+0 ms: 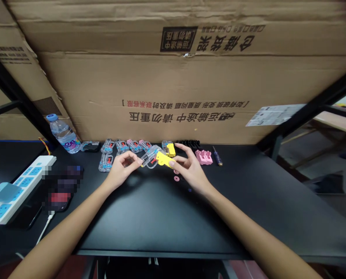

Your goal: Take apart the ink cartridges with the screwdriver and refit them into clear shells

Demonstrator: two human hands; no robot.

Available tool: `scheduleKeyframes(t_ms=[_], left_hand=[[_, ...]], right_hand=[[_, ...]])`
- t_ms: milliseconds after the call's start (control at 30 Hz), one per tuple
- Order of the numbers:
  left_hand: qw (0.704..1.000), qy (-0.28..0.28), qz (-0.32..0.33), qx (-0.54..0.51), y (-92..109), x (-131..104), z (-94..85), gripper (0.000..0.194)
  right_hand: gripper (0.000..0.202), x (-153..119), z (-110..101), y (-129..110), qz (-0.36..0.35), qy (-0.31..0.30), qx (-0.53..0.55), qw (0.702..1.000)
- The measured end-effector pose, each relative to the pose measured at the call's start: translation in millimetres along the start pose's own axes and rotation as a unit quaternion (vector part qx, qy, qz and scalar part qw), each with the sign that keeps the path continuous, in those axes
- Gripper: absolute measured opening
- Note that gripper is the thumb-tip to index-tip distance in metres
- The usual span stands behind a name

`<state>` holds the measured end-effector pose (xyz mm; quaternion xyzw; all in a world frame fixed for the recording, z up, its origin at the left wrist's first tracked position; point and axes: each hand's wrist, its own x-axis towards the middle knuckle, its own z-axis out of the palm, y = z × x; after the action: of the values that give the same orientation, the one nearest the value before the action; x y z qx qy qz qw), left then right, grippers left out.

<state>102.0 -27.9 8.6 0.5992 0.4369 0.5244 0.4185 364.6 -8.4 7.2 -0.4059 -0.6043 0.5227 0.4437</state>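
Note:
A small clear plastic toy gun (150, 156) with red and black inner parts is held above the black table, between both hands. My left hand (123, 167) pinches its left end between thumb and fingertips. In my right hand (190, 166) is a yellow plastic piece (164, 159), gripped by the thumb and fingers and touching the toy gun's right side. Whether the two are joined cannot be told. Behind my right fingers lies another clear piece with a yellow part (170, 149). Small pink rings (177, 178) lie under my right hand.
Several clear toy guns (106, 162) line the back left, before a cardboard wall (161, 81). Pink parts (204, 157), black parts (194, 144) and a screwdriver (217, 156) lie at the right. A water bottle (63, 133), power strip (22, 190) and phone (63, 190) occupy the left.

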Motion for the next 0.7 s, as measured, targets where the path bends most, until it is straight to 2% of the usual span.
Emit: scheduleKeyframes(t_ms=[33, 167, 267, 400, 467, 567, 600, 700], left_hand=[[1.0, -0.009, -0.008, 0.0, -3.5, -1.0, 0.3, 0.036], [0.991, -0.125, -0.028, 0.044, -8.9, -9.5, 13.6, 0.036], [0.996, -0.082, -0.002, 0.036, -2.4, -8.1, 12.5, 0.037], [0.999, -0.029, 0.009, 0.03, -3.2, 0.4, -4.0, 0.036], [0.998, -0.048, 0.003, 0.047, -9.5, -0.3, -3.8, 0.034], [0.988, -0.128, 0.004, 0.085, -16.0, -8.3, 10.3, 0.031], [0.986, -0.138, 0.011, 0.095, -16.1, -11.3, 15.7, 0.031], [0.976, -0.109, 0.069, 0.176, -12.9, -16.9, 24.4, 0.025]], right_hand=[[0.08, -1.5, 2.0, -0.2, -0.007, -0.017, -0.009, 1.0], [0.083, -7.2, 10.5, 4.5, -0.036, -0.081, -0.037, 0.995], [0.086, -3.7, 3.2, 7.6, -0.024, -0.057, -0.024, 0.998], [0.084, 2.7, -9.2, 3.8, -0.012, -0.004, -0.002, 1.0], [0.079, 0.9, -6.0, 1.2, -0.012, -0.015, -0.006, 1.0], [0.072, -5.5, 6.2, 0.8, -0.013, -0.056, -0.013, 0.998], [0.07, -6.8, 9.2, 1.8, -0.011, -0.065, -0.009, 0.998], [0.069, -4.4, 8.5, 6.7, 0.005, -0.043, 0.006, 0.999]])
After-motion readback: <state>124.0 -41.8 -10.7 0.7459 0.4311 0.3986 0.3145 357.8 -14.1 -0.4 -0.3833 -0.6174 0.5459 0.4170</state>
